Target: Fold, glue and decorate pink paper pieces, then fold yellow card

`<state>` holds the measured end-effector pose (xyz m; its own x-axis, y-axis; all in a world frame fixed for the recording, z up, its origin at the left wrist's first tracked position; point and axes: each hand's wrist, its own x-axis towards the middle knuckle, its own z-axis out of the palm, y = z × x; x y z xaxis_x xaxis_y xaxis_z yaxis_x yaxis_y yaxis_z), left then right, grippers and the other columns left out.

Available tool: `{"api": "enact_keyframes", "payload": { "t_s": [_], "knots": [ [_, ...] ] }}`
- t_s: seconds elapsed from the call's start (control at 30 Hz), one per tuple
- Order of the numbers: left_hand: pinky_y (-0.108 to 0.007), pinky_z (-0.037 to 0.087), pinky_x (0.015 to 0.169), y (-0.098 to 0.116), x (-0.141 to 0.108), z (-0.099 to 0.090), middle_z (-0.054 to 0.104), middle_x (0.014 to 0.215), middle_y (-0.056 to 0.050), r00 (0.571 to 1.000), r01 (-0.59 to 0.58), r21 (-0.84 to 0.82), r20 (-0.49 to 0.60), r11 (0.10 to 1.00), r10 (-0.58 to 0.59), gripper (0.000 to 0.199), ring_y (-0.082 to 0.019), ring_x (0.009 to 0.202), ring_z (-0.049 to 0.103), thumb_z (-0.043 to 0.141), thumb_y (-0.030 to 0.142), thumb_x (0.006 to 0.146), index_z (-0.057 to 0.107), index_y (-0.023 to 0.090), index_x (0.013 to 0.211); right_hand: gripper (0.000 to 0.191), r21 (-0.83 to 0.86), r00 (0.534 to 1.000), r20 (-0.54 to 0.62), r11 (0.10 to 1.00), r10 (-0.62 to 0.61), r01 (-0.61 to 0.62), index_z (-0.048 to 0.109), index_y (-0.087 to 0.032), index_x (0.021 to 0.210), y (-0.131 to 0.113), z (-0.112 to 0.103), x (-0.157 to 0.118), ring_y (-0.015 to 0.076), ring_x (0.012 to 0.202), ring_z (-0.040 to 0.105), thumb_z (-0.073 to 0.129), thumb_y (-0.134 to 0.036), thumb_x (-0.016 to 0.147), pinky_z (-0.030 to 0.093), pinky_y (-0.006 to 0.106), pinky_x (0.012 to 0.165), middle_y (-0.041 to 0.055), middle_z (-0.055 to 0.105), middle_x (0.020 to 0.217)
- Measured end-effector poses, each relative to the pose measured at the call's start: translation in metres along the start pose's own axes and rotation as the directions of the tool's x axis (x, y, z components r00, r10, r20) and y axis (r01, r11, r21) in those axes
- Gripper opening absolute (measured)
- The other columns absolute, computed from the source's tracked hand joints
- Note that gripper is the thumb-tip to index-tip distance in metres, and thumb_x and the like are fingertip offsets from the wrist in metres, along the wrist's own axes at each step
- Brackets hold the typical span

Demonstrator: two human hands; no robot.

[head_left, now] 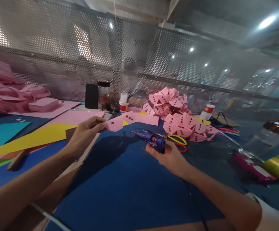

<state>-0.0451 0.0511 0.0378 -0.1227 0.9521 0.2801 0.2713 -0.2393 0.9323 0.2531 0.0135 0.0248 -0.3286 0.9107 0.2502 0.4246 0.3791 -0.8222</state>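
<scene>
Glue gun (pixel 151 138), blue, is in my right hand (pixel 169 157), fingers closed round the grip. I see a small red light on its body. Nozzle points away from that palm, over toward the left hand (pixel 86 130), and sits below the paper, apart from it in this view. Can't judge the depth between them. Dark cord (pixel 199 205) shows below the right forearm.

Left hand: thumb and fingers pinched narrow on the near end of a pink paper strip (pixel 116 124) with dark squares on it. Strip runs from those fingertips off to the right, ahead of the gun.

Just beyond the right hand I've got scissors with yellow and red handles (pixel 178 137), partly behind the gun. Past those, a pile of folded pink paper with black squares (pixel 185 125); farther out, another with blue squares (pixel 164 98).

Beyond the left hand: black box (pixel 91 96), dark-lidded jar (pixel 105 98), red and white cup (pixel 123 106). Yellow sheet (pixel 38 139) lies left of that wrist, teal sheet (pixel 7 131) farther left. Well right of the right hand I make out a magenta object (pixel 252 168), blurred. Blue tabletop (pixel 122 186) between both forearms.
</scene>
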Motion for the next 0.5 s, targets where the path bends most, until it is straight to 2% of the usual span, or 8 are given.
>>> {"api": "enact_keyframes", "payload": {
  "t_s": [0.13,0.3,0.5],
  "knots": [
    [-0.028,0.049,0.08,-0.007,0.008,-0.008,0.066,0.084,0.001,0.997,0.03,-0.062,-0.071,0.998,-0.034,0.02,-0.016,0.084,0.062,0.069,0.035,0.079,0.064,0.018,0.088,0.033,-0.075,0.998,0.043,0.996,0.055,-0.052,0.065,-0.02,0.091,0.002,-0.01,0.005,0.0131,0.058,0.053,0.06,-0.052,0.09,0.044,0.026,0.056,0.0004,0.061,0.071],
    [-0.023,0.046,0.067,-0.01,0.012,-0.01,0.067,0.081,0.002,0.979,0.136,-0.1,-0.14,0.986,-0.149,0.021,-0.014,0.077,0.064,0.072,0.033,0.076,0.063,0.019,0.087,0.03,-0.219,0.99,0.127,0.975,0.061,-0.032,0.068,-0.019,0.086,0.007,-0.018,0.009,0.0183,0.071,0.06,0.06,-0.049,0.09,0.042,0.027,0.059,0.0022,0.066,0.075],
    [-0.027,0.047,0.081,-0.009,0.008,-0.005,0.068,0.081,0.002,0.988,0.092,-0.06,-0.119,0.994,-0.098,0.016,-0.015,0.083,0.064,0.071,0.032,0.078,0.065,0.018,0.085,0.024,-0.311,0.981,0.176,0.95,0.085,-0.027,0.072,-0.021,0.093,0.009,-0.018,0.008,0.02,0.071,0.06,0.061,-0.042,0.09,0.043,0.029,0.063,0.0024,0.07,0.081]
  ]
}}
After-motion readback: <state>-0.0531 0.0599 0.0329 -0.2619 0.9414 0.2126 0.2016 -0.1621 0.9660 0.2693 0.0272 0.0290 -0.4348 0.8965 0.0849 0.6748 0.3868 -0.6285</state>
